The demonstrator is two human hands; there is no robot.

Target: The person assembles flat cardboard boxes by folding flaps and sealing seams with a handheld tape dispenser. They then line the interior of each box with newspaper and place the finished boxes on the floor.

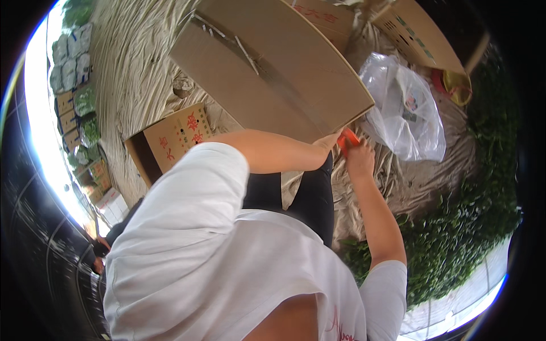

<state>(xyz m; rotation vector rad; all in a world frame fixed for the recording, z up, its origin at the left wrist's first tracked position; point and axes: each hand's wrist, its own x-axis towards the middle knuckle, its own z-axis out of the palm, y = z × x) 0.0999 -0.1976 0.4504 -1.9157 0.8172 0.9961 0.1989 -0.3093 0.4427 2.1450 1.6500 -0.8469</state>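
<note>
A large brown cardboard box [284,74] lies before me, with a shiny strip of tape running along its seam. At its near right corner, my right hand [361,159] is closed around an orange-red plastic tool [348,141] that looks like a tape dispenser. My left arm reaches across my body, and my left hand [329,142] is at the box's near edge, right beside the orange-red tool. The left fingers are mostly hidden, so their grip does not show.
A smaller open carton [170,139] with red print stands at left. Clear plastic bags [404,108] lie right of the box, near another carton [421,34] and a round yellow-red container [456,88]. Green leaves [449,244] pile at right. Wrinkled tan sheeting [131,68] covers the ground.
</note>
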